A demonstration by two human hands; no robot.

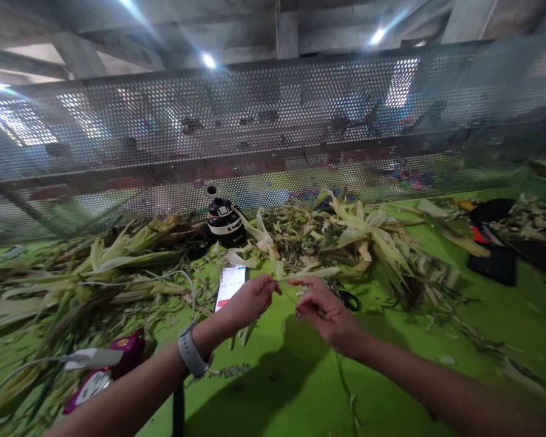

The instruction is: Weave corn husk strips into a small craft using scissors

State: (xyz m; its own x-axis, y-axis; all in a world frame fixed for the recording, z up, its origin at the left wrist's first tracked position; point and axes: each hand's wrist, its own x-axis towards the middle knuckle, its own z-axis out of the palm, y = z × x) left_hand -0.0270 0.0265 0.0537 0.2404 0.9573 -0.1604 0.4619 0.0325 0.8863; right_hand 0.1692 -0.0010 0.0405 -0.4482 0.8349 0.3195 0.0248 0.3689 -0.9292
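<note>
Over a bright green table (pixel 391 376), my left hand (pixel 250 298) pinches one end of a thin pale strip of corn husk (pixel 287 286). My right hand (pixel 323 312) pinches the same strip a little to the right. A grey watch sits on my left wrist. Heaps of corn husks (pixel 359 233) and leaves lie just beyond both hands. A phone (pixel 230 285) with a lit screen lies flat beside my left hand. Black scissors (pixel 348 298) rest right behind my right hand.
A black bottle with a white band (pixel 225 223) stands among the husks. A magenta power strip (pixel 113 364) with a white plug and cable lies at the near left. Perforated metal screens (pixel 273 121) wall the table's far side. Black and red items (pixel 491 243) lie at the right.
</note>
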